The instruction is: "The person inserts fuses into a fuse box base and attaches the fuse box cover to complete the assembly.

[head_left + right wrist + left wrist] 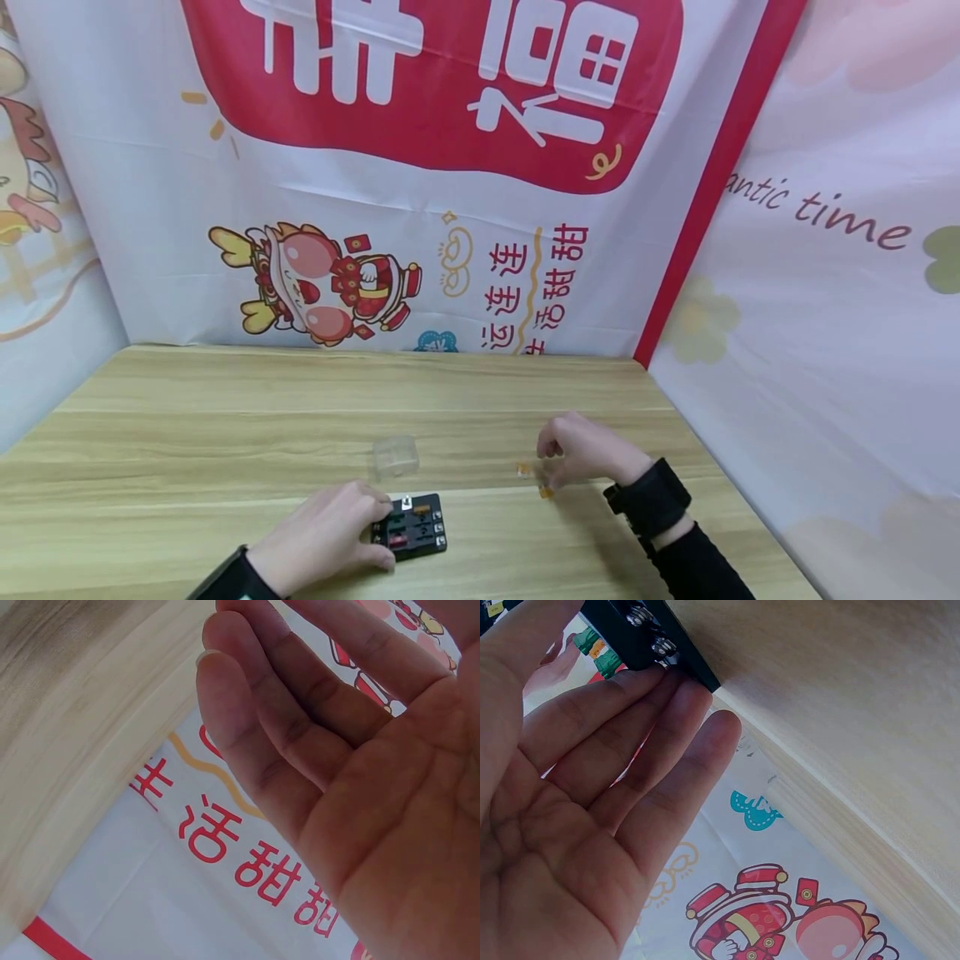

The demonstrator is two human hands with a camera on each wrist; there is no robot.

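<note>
Brace first, pinch second

Our left hand [322,527] grips the black block [420,533] by its left edge; right of the block, orange pieces [523,471] lie beside our loosely parted right hand [588,452], seemingly holding nothing. We'd best pinch one squarely.

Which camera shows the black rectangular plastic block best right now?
The head view: the black rectangular plastic block shows nearly whole, with the left hand over one side. The left wrist view catches only part, cut off at the frame's top; the right wrist view shows none of it.
</note>
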